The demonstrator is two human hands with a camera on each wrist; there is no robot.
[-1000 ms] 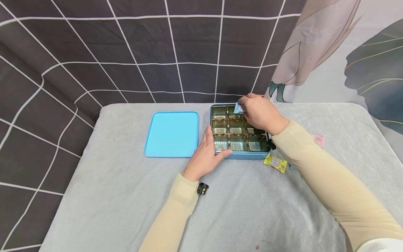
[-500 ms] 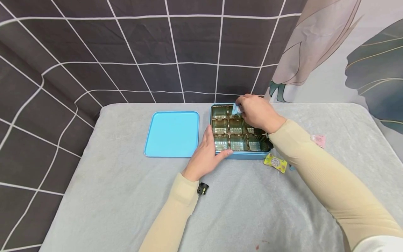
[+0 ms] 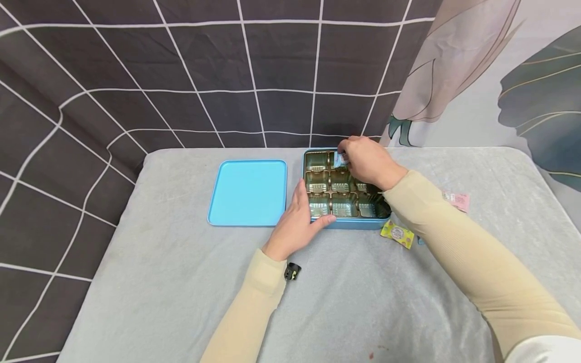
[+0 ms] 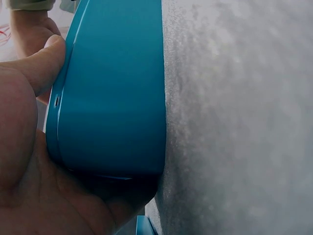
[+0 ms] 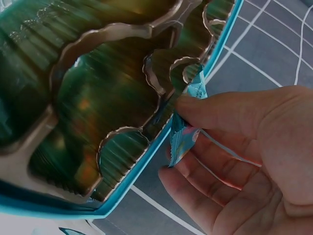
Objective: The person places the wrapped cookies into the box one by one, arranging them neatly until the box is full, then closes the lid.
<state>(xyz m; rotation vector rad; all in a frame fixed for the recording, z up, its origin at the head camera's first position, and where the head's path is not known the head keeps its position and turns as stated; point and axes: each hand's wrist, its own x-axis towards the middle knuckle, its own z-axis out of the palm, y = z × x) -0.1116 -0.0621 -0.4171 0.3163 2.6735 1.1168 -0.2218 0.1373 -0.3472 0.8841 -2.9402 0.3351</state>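
A blue tin (image 3: 354, 225) with a gold tray (image 3: 343, 205) of square compartments stands at the back of the table. My left hand (image 3: 295, 224) rests against its front-left corner, the fingers straight along the left side and the thumb at the front rim. In the left wrist view, the tin's blue wall (image 4: 115, 93) sits between thumb and fingers. My right hand (image 3: 369, 160) pinches a small blue-wrapped candy (image 3: 339, 160) over the back middle compartment. The right wrist view shows the candy's wrapper (image 5: 183, 144) between thumb and fingers, close to the tin's rim.
A light-blue lid (image 3: 248, 193) lies left of the tin. Right of the tin lie a yellow candy (image 3: 397, 235), a pink candy (image 3: 460, 201) and a blue bit (image 3: 420, 240) mostly hidden by the right sleeve. A dark checked cloth (image 3: 218, 65) hangs behind the grey-covered table.
The right hand has shifted slightly left with the blue candy, from the right part of the back middle compartment further over it. The left hand stays in place.
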